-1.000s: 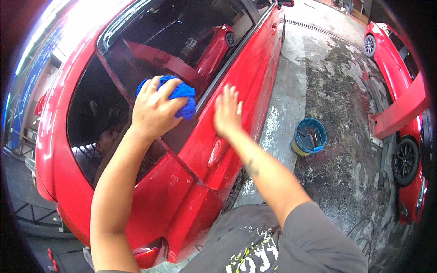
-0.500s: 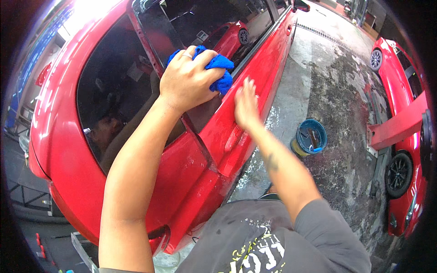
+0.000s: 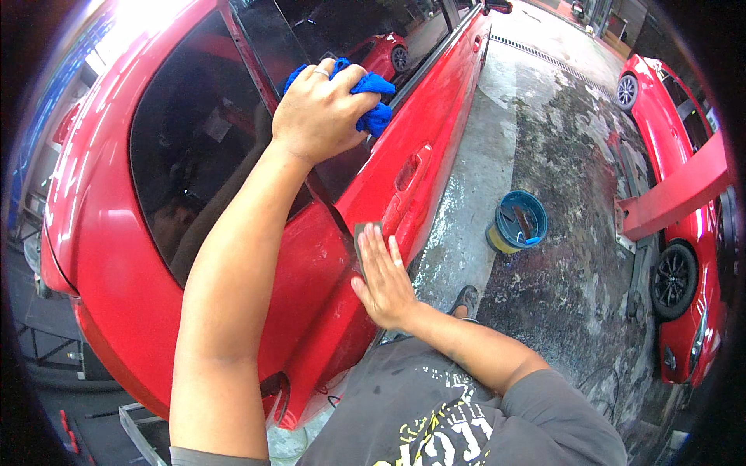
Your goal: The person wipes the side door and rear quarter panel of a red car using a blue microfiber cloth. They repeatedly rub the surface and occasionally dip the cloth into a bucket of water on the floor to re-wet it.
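The side of a red car (image 3: 116, 334) fills the left and middle, its paint wet and cloudy in patches near the rear door. My left hand (image 3: 318, 116) is closed round a bunched blue cloth (image 3: 377, 116) and rests by the lower edge of the dark door window (image 3: 272, 46). Lower down, my right hand (image 3: 385, 279) lies flat with its fingers outstretched on the panel behind the door handle (image 3: 408, 172). Under its fingers shows the edge of a thin grey-brown sheet that looks like sandpaper (image 3: 360, 237); the palm hides the rest.
On the wet, patchy floor to the right stands a blue bucket (image 3: 519, 220) with water and some items in it. Farther right, a red lift arm (image 3: 676, 190) reaches in front of another red car (image 3: 653, 109). A drain grate (image 3: 552, 62) crosses the floor at the back.
My right hand has moved back and down from beside the window to the panel behind the door handle. The sheet's edge now shows under it. My left hand keeps the cloth by the window.
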